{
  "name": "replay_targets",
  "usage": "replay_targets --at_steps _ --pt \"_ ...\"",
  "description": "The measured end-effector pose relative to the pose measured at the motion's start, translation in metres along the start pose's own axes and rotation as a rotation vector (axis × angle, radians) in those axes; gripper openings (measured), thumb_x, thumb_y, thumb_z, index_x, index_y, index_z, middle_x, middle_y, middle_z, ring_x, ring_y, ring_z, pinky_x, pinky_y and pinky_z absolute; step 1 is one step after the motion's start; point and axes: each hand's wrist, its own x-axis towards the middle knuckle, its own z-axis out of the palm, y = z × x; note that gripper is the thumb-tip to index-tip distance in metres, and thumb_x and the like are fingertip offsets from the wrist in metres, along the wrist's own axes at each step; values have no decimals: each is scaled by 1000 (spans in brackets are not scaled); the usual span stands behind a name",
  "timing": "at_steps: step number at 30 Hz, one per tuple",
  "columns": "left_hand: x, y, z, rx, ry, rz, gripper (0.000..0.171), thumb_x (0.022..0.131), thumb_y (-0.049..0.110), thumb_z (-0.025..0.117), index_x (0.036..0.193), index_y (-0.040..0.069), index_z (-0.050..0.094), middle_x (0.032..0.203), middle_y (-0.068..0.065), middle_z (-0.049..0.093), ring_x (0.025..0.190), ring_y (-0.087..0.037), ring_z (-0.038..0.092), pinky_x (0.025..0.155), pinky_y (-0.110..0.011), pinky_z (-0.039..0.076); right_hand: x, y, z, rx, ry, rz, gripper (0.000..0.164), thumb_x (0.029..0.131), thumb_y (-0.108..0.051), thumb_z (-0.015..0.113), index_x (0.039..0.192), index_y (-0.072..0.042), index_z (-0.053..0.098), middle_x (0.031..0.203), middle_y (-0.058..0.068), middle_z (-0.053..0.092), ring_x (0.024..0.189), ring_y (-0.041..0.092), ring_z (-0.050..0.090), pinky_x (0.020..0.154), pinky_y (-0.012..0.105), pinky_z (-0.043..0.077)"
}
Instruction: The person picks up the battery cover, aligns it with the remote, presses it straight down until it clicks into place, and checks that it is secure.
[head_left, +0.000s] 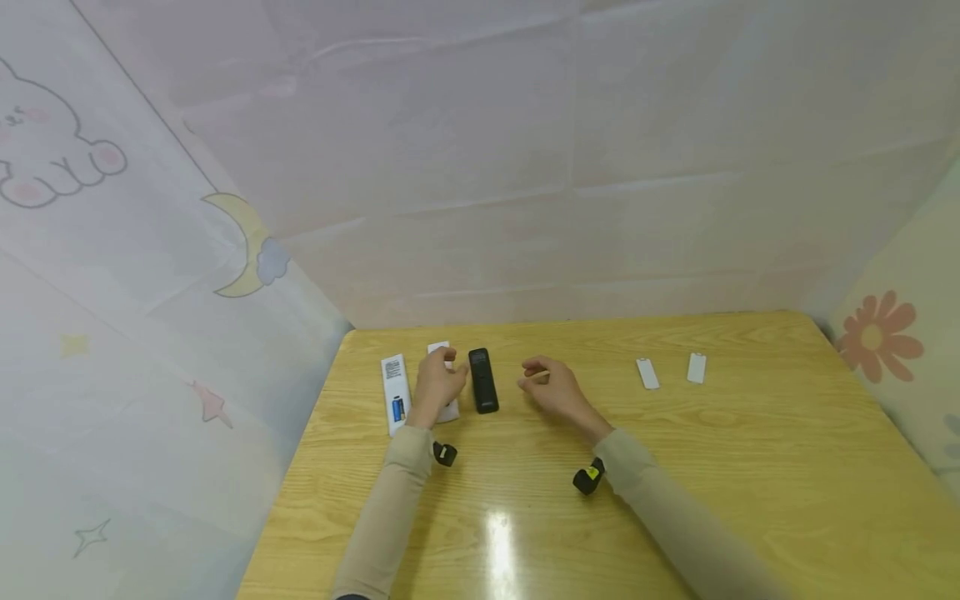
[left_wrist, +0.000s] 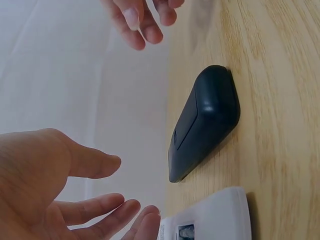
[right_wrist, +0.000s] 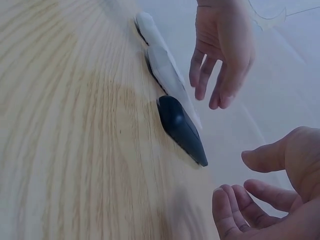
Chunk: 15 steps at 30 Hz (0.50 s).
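Note:
Face down on the table lies a black remote control (head_left: 483, 381), its battery cover in place. My left hand (head_left: 439, 380) hovers over a white remote (head_left: 441, 345) just left of it and hides most of that remote. Its fingers are relaxed, with nothing between them. Farther left, another white remote (head_left: 396, 393) shows an uncovered battery slot with a blue battery (head_left: 398, 408). To the right of the black remote my right hand (head_left: 552, 385) is raised above the table, loosely curved and holding nothing. In the left wrist view, the nearer white remote (left_wrist: 220, 215) also has an uncovered slot.
Two small white battery covers (head_left: 647, 373) lie apart on the right part of the wooden table (head_left: 750, 467). A pale cloth wall (head_left: 570, 167) rises behind the table's far edge, with patterned cloth on both sides.

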Motion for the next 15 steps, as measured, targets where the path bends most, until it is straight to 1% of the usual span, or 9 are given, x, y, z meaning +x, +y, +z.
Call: replay_targets --at_steps 3,6,8,11,15 --pt "-1 -3 -1 5 7 -3 49 106 26 69 148 3 59 145 -19 63 121 -34 68 88 -48 63 -3 3 -6 -11 -2 -2 44 106 -18 69 146 -1 60 134 17 65 120 37 69 93 45 63" --pt "-1 -5 -1 26 27 -3 49 106 27 68 148 4 59 145 -17 63 126 -36 66 94 -51 62 -6 4 -13 -14 8 -16 43 106 -17 69 145 -2 61 133 19 65 119 38 70 94 48 62" --pt "-1 -6 -1 37 39 -3 49 106 27 69 147 3 60 145 -18 63 128 -38 64 95 -52 62 -7 4 -18 -18 8 -27 42 106 -16 69 145 -1 61 133 19 65 119 39 70 95 50 62" --pt "0 -8 -1 69 59 6 48 105 27 70 146 3 61 143 -19 64 123 -38 67 92 -51 62 -7 5 -24 -32 15 -38 42 106 -17 69 145 -2 61 134 20 65 117 38 70 94 49 62" --pt "3 -12 -1 84 87 18 47 104 23 72 143 0 62 143 -21 64 125 -39 65 100 -52 59 -5 7 -32 -42 35 -56 42 105 -18 71 143 -2 63 132 20 66 114 37 70 91 47 63"
